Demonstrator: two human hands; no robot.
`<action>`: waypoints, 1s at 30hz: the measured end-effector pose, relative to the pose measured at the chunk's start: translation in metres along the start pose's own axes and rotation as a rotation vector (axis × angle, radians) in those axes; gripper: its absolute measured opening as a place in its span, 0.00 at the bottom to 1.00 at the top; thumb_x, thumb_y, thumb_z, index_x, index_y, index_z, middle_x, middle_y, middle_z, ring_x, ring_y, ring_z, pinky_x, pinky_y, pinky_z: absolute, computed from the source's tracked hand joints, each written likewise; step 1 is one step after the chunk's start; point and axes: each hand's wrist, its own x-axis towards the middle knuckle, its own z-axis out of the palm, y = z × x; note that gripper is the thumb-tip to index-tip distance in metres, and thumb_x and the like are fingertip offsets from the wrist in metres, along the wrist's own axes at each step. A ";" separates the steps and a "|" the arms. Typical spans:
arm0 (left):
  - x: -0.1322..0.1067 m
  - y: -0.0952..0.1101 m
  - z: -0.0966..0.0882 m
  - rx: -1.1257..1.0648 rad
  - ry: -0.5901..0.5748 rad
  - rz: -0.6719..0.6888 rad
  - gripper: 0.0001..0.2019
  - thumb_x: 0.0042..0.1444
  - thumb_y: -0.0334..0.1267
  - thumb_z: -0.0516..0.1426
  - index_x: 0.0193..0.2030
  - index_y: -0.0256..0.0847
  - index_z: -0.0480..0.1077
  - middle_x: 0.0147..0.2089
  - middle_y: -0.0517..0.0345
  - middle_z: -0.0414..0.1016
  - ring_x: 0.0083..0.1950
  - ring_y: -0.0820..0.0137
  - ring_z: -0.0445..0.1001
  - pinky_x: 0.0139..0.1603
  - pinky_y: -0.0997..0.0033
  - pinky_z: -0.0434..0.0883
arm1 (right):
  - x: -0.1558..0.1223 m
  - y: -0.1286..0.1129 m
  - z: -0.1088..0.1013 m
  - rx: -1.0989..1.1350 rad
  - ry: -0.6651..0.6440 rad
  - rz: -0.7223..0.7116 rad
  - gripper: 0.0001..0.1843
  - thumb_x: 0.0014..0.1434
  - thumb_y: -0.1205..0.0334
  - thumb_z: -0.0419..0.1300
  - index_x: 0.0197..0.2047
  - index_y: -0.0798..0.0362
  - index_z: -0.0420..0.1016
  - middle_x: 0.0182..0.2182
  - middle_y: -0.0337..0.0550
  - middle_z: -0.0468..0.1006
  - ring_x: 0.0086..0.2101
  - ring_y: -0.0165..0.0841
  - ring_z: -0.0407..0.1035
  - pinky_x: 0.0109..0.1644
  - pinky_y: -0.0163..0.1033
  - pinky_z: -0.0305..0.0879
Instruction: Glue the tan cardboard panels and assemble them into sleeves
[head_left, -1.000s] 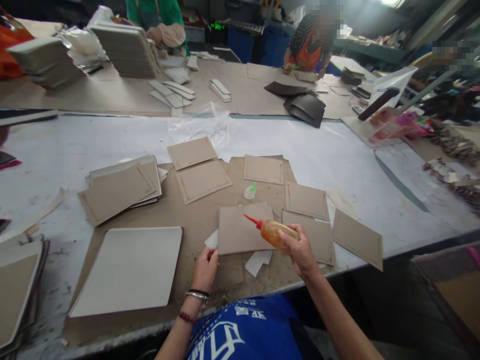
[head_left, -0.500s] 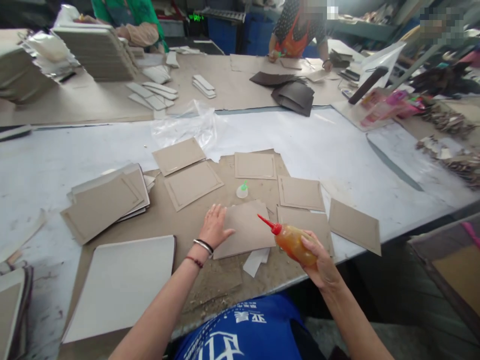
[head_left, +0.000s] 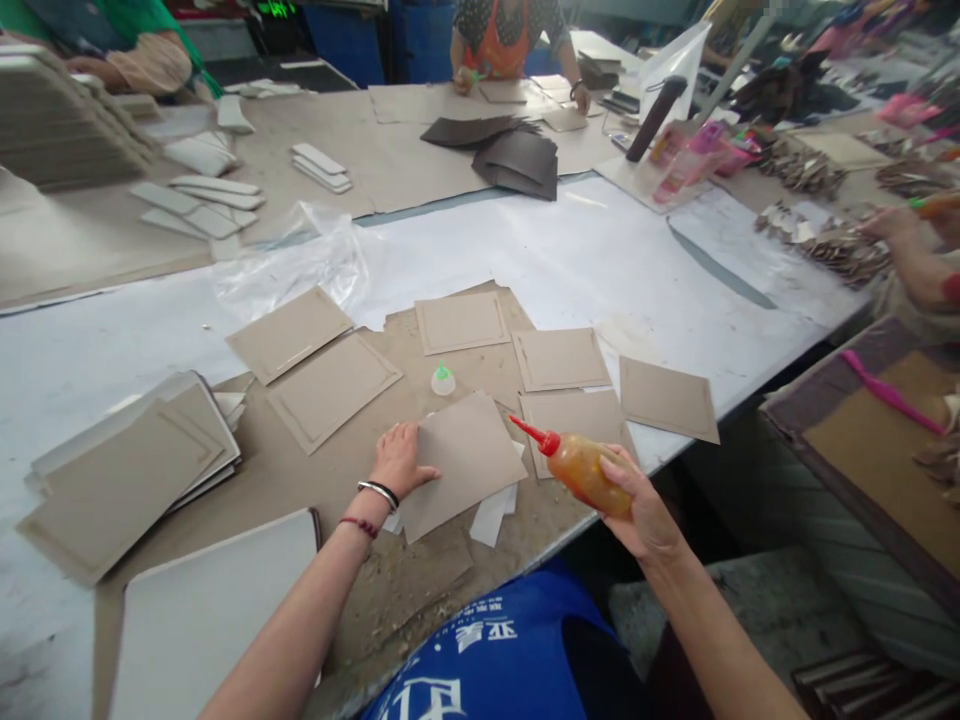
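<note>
Seems, going by the faint border lines on neighbouring taupe rectangular cards (head_left: 562,360), to be at the step of steadying one plain card ready for a line of liquid, probably adhesive. Rests the left hand (head_left: 397,462) on the left side of that plain taupe rectangular card sheet (head_left: 469,460), fingers loosely spread, thumb set apart, pinching nothing. Grips in the right hand (head_left: 637,505) a see-through amber squeeze bottle with a long red nozzle (head_left: 589,475), fingers wrapped round its body. Holds the nozzle tip, in this view, just beyond the card's right-hand edge; cannot tell its height. Probably calls next for keeping the card pinned, bringing the tip just inside an edge and squeezing evenly along it. Find the card askew over pale paper scraps (head_left: 491,515), on a brown base sheet (head_left: 330,465). Steer around the small white bottle with a green tip (head_left: 442,380), near the card's far side. Expect tight room rightward, with neighbouring cards close by the nozzle, and more on the brown sheet to the left or the far white tabletop (head_left: 457,240). Mind the near edge of the tabletop, below the amber bottle in view.
</note>
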 end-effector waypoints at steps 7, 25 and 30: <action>-0.025 -0.005 0.009 -0.098 0.132 -0.174 0.35 0.32 0.45 0.66 0.46 0.36 0.56 0.56 0.41 0.55 0.60 0.53 0.54 0.57 0.56 0.56 | -0.005 0.001 0.002 -0.018 -0.014 -0.016 0.18 0.42 0.56 0.66 0.36 0.49 0.67 0.33 0.39 0.73 0.31 0.36 0.68 0.32 0.38 0.66; -0.138 -0.026 0.036 -1.413 0.061 -0.522 0.18 0.35 0.51 0.60 0.28 0.39 0.65 0.28 0.58 0.73 0.34 0.66 0.73 0.35 0.67 0.70 | -0.023 0.014 0.024 -0.059 -0.091 0.043 0.16 0.43 0.57 0.66 0.36 0.49 0.70 0.34 0.39 0.73 0.33 0.36 0.68 0.32 0.39 0.68; -0.166 -0.019 0.043 -1.705 0.360 -0.614 0.20 0.36 0.45 0.63 0.35 0.37 0.67 0.37 0.52 0.76 0.44 0.64 0.73 0.45 0.66 0.69 | -0.018 0.022 0.030 -0.089 -0.183 0.092 0.16 0.43 0.57 0.66 0.36 0.48 0.70 0.34 0.39 0.73 0.33 0.36 0.69 0.33 0.39 0.69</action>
